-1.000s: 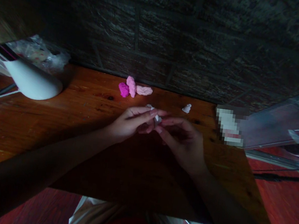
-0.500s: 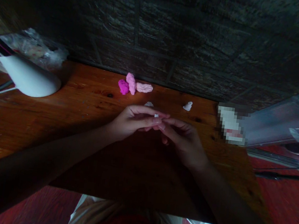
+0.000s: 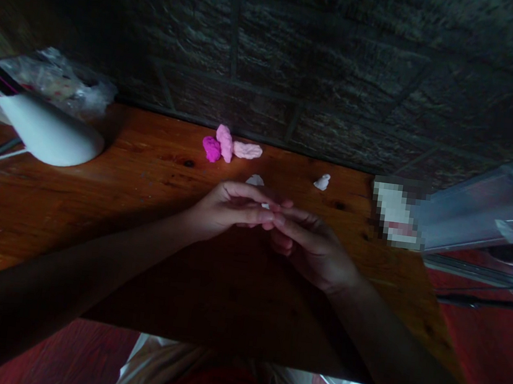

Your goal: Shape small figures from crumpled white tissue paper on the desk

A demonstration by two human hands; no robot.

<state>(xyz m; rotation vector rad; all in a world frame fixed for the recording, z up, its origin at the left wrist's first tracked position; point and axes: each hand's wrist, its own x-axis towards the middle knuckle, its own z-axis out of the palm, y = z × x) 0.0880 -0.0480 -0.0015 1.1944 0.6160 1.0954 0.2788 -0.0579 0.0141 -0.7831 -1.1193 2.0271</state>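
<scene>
Over the middle of the wooden table my left hand and my right hand meet fingertip to fingertip. Both pinch a tiny white piece, of which only a sliver shows between the fingers. Just beyond my left hand lies a small white lump. A second white lump rests further right. Near the back edge sit three pink lumps: one magenta, two paler.
A white lamp head lies at the left with crumpled clear plastic behind it. A dark brick wall runs along the table's back edge. A blurred-out box and a glass panel stand at the right.
My hands have drawn slightly toward me and closed tighter on the white piece, which now shows less. The white lump behind my left hand has come into view.
</scene>
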